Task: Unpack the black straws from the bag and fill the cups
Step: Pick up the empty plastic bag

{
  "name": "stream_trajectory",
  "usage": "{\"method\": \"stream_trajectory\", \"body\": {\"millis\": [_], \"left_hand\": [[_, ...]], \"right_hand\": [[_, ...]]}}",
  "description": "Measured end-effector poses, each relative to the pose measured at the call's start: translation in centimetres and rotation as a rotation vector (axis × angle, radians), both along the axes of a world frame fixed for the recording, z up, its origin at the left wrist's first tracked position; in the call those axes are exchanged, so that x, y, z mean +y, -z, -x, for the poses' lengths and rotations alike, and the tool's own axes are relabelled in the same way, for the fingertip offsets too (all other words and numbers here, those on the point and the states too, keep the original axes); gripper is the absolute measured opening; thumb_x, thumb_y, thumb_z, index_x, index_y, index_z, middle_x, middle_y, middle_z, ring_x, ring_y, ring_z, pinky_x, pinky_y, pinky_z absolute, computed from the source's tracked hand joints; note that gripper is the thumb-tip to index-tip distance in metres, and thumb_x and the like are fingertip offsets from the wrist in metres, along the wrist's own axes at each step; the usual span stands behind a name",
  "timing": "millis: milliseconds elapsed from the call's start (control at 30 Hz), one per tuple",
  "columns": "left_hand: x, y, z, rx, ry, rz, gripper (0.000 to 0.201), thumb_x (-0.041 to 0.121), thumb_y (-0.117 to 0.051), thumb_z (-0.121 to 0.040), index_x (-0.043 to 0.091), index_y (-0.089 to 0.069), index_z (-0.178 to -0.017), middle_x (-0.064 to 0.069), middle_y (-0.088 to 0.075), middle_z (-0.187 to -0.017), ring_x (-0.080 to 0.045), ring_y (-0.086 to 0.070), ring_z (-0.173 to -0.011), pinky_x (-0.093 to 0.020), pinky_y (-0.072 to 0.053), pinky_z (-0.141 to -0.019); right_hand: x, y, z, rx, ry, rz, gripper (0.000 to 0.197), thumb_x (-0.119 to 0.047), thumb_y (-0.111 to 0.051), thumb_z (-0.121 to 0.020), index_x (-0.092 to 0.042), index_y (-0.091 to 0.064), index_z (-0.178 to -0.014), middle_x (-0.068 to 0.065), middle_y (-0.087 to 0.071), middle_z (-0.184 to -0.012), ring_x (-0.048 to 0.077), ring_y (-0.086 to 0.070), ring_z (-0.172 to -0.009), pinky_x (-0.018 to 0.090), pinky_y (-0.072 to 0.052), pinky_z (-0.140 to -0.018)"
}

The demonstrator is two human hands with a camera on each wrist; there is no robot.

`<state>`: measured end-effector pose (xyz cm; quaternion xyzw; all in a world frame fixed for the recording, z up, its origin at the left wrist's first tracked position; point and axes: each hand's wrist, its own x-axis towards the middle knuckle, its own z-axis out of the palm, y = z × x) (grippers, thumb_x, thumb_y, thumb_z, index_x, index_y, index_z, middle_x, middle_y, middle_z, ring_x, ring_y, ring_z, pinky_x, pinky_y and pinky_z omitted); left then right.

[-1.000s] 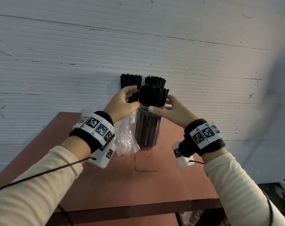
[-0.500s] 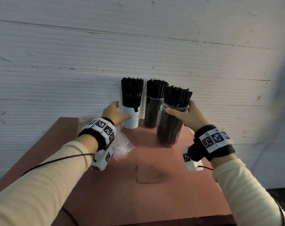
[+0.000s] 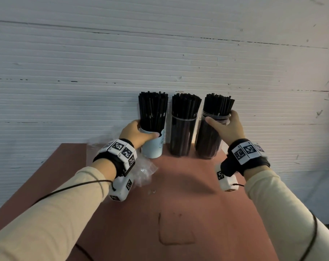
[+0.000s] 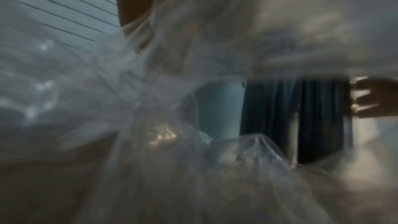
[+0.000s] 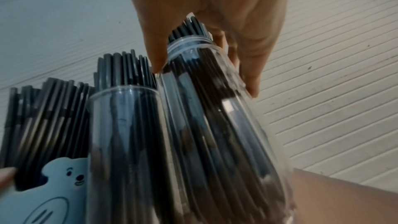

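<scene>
Three cups full of black straws (image 3: 153, 110) stand in a row at the far edge of the reddish-brown table (image 3: 178, 204), close to the white ribbed wall (image 3: 159, 53). The light blue cup (image 3: 152, 146) is on the left and has a little bear face drawn on it, seen in the right wrist view. The left hand (image 3: 136, 133) is wrapped around the top of this cup, with the thumb across its front. In the middle stands a clear cup (image 3: 181, 136), and no hand touches it. On the right is a clear jar (image 3: 208, 140) with a ridged neck. The right hand (image 3: 225, 127) grips this jar at its neck, thumb on the near side and fingers (image 5: 249, 77) curled around the far side. The three cups stand just beside each other. The straws poke out well above every rim. A crumpled clear plastic bag (image 3: 143, 171) lies on the table under the left wrist, near the blue cup. In the left wrist view the bag covers most of the picture and makes it blurry. Both arms wear cream sleeves (image 3: 56, 213) and black wrist bands with white square tags (image 3: 122, 150).
</scene>
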<state>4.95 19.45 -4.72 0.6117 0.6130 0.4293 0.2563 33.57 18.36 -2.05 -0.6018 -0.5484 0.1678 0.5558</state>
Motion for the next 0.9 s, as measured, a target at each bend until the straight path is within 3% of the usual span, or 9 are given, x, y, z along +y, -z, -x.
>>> {"method": "stream_trajectory", "body": {"millis": [133, 300, 400, 500, 600, 700, 800, 833, 900], "left_hand": [[0.2, 0.2, 0.3, -0.017, 0.019, -0.015, 0.069, 0.042, -0.086, -0.065, 0.019, -0.06, -0.125, 0.006, -0.066, -0.119, -0.015, -0.061, -0.109, -0.031, -0.049, -0.093], [0.0, 0.2, 0.2, -0.03, 0.02, 0.002, 0.076, 0.044, -0.086, -0.063, 0.018, -0.058, -0.128, 0.003, -0.065, -0.123, -0.016, -0.061, -0.112, -0.033, -0.05, -0.096], [-0.2, -0.1, 0.0, -0.026, 0.018, 0.023, 0.08, 0.04, -0.086, -0.066, 0.015, -0.052, -0.134, 0.001, -0.061, -0.128, -0.017, -0.059, -0.114, -0.026, -0.045, -0.089], [-0.9, -0.7, -0.1, -0.034, 0.017, 0.023, 0.083, 0.03, -0.084, -0.071, 0.013, -0.043, -0.141, -0.002, -0.056, -0.136, -0.02, -0.055, -0.12, -0.026, -0.042, -0.091], [-1.9, -1.5, 0.2, -0.052, -0.022, -0.028, 0.084, 0.021, -0.077, -0.078, 0.011, -0.032, -0.148, -0.003, -0.052, -0.141, -0.02, -0.05, -0.127, -0.028, -0.039, -0.099], [-3.3, -2.6, 1.0, -0.08, -0.086, -0.144, 0.061, 0.018, -0.069, -0.085, 0.014, -0.044, -0.141, -0.002, -0.058, -0.131, -0.018, -0.054, -0.12, -0.027, -0.042, -0.098], [-4.6, -3.7, 2.7, -0.139, -0.152, -0.2, 0.042, 0.015, -0.062, -0.088, 0.018, -0.053, -0.129, 0.0, -0.06, -0.122, -0.016, -0.057, -0.113, -0.029, -0.047, -0.092], [-5.1, -4.0, 3.5, -0.141, -0.166, -0.195, 0.04, 0.015, -0.061, -0.088, 0.019, -0.054, -0.127, -0.001, -0.059, -0.121, -0.015, -0.058, -0.107, -0.028, -0.048, -0.086], [-5.7, -4.1, 5.3, -0.104, -0.182, -0.119, 0.04, 0.016, -0.059, -0.088, 0.02, -0.053, -0.127, -0.003, -0.056, -0.123, -0.009, -0.057, -0.089, -0.022, -0.045, -0.071]], "right_hand": [[1.1, 0.3, 0.5, 0.048, -0.04, -0.007, 0.075, -0.031, -0.077, -0.08, -0.012, -0.037, -0.14, -0.007, -0.05, -0.118, 0.01, -0.051, -0.108, 0.024, -0.04, -0.092], [1.6, 0.4, 0.4, 0.066, -0.085, 0.017, 0.081, -0.028, -0.074, -0.083, -0.008, -0.026, -0.145, 0.002, -0.049, -0.131, 0.017, -0.052, -0.119, 0.025, -0.041, -0.095], [0.9, 0.1, 0.1, 0.021, -0.058, 0.069, 0.101, -0.039, -0.073, -0.081, -0.007, -0.008, -0.151, 0.013, -0.025, -0.154, 0.024, -0.03, -0.141, 0.033, -0.029, -0.113], [-0.5, -0.5, 0.3, -0.069, 0.024, 0.049, 0.102, -0.042, -0.073, -0.081, -0.007, -0.008, -0.151, 0.017, -0.014, -0.155, 0.028, -0.021, -0.143, 0.035, -0.023, -0.113], [-2.0, -1.4, 1.5, -0.13, 0.128, -0.113, 0.085, -0.039, -0.073, -0.081, -0.008, -0.025, -0.144, 0.016, -0.022, -0.145, 0.031, -0.026, -0.136, 0.037, -0.027, -0.11], [-3.2, -2.4, 4.0, -0.202, 0.127, -0.308, 0.047, -0.032, -0.069, -0.082, -0.009, -0.048, -0.118, 0.008, -0.042, -0.119, 0.028, -0.045, -0.114, 0.041, -0.04, -0.102], [-4.4, -3.1, 7.5, -0.324, -0.121, -0.249, 0.015, -0.029, -0.061, -0.089, -0.016, -0.058, -0.096, -0.004, -0.058, -0.086, 0.016, -0.058, -0.081, 0.033, -0.051, -0.074], [-5.0, -3.1, 8.8, -0.363, -0.251, -0.16, 0.013, -0.03, -0.059, -0.092, -0.019, -0.059, -0.098, -0.006, -0.06, -0.082, 0.012, -0.058, -0.076, 0.027, -0.048, -0.069], [-5.9, -2.6, 11.4, -0.431, -0.51, 0.03, 0.023, -0.037, -0.054, -0.095, -0.028, -0.058, -0.116, -0.005, -0.062, -0.086, 0.011, -0.06, -0.077, 0.024, -0.048, -0.071]]}}
